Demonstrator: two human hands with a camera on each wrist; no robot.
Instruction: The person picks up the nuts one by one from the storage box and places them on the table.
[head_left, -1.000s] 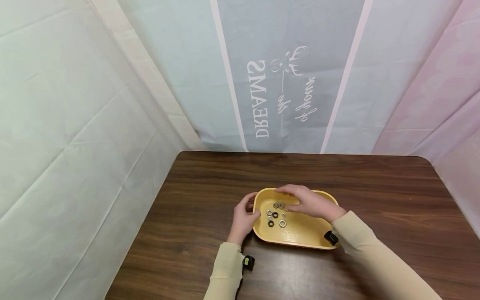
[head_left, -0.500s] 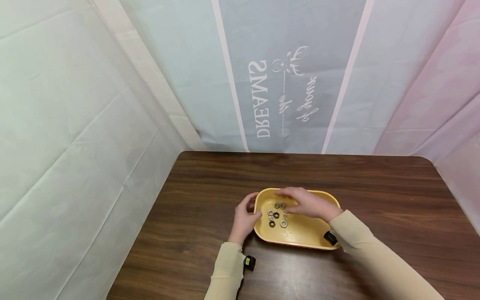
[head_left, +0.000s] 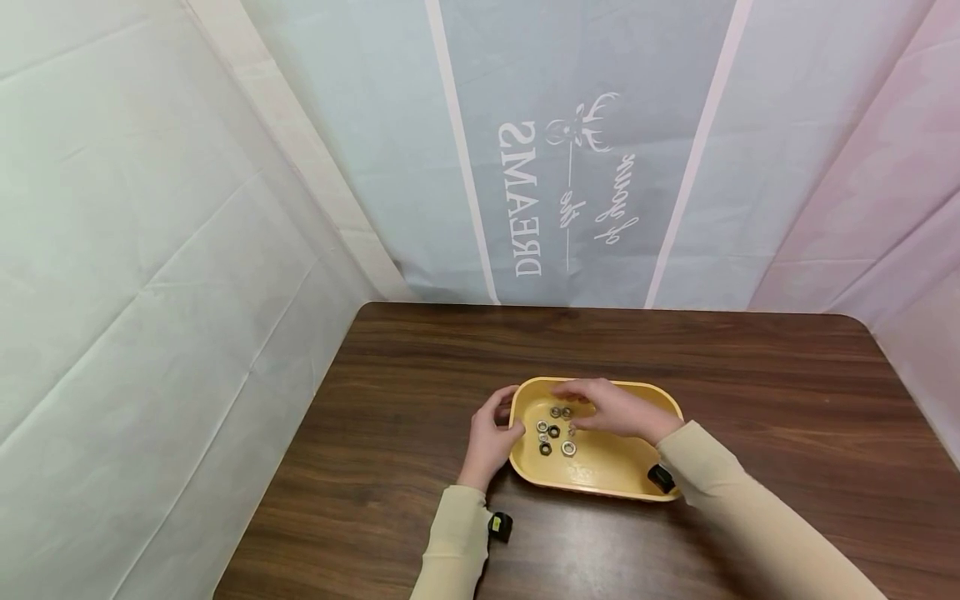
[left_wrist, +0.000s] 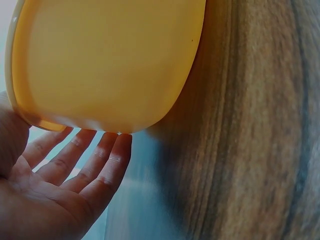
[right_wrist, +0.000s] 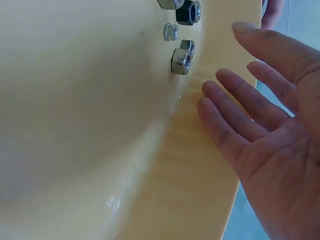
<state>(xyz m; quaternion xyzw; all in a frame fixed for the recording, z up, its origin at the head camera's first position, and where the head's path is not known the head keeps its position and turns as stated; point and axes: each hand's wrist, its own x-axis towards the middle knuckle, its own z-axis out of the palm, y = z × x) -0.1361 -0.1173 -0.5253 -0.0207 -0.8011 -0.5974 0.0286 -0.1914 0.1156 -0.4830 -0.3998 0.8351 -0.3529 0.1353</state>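
Note:
A yellow oblong plastic tray point(head_left: 615, 467) stands on the table with several hex nuts point(head_left: 553, 432) inside, near its left end. Some nuts are silver and some dark. My left hand point(head_left: 487, 442) holds the tray's left end, thumb over the rim and fingers on the outer wall; the left wrist view shows those fingers point(left_wrist: 107, 162) against the wall. Over the far side of the tray is my right hand point(head_left: 618, 410), its fingers slightly bent and spread. In the right wrist view this hand point(right_wrist: 280, 110) has nothing in it, and the nuts point(right_wrist: 181, 61) lie beyond its fingertips.
The dark wood-grain table point(head_left: 420, 350) extends around the tray. Pale cloth walls point(head_left: 187, 292) close in its left side, and a printed grey-blue cloth point(head_left: 577, 208) hangs behind it. A black wrist camera point(head_left: 500, 526) is strapped at the left sleeve.
My right hand has dipped slightly within the tray, toward the nuts. The left hand keeps its hold on the tray's end. The whole head view has shifted a little.

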